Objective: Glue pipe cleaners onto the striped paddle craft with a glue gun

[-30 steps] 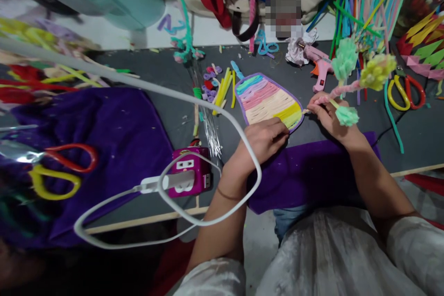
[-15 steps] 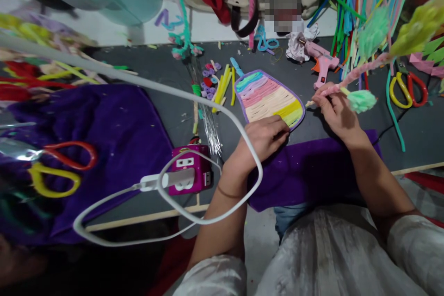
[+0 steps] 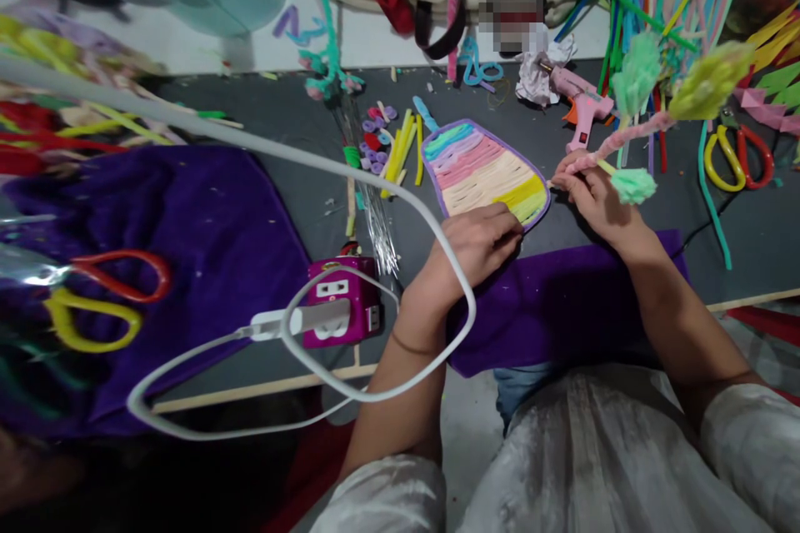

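A rounded, striped pipe-cleaner panel [image 3: 478,166] with a purple rim and a blue stub lies on the dark table. Over its lower edge my left hand [image 3: 480,240] is curled, fingers bent and gripping the rim. My right hand [image 3: 597,198] pinches the lower end of a pink fuzzy stem [image 3: 631,146]. Yellow and mint-green tufts [image 3: 712,83] top that stem, and another mint tuft hangs by my knuckles. The stem's pale bare tip meets or nearly meets the panel's right end; I cannot tell which. My fingertips partly hide the grip.
Behind my right hand lies a pink glue gun [image 3: 584,104] by crumpled paper. Scissors [image 3: 725,158] are at right, with another pair [image 3: 106,291] on purple cloth. A white cable [image 3: 406,204] loops across the view from a magenta socket block [image 3: 350,308]. Wires and yellow pieces [image 3: 403,154] lie left of the panel.
My right hand has shifted slightly left, bringing the stem's tip closer to the panel's right end. The tufted top has swung left and down. My left hand stays on the panel.
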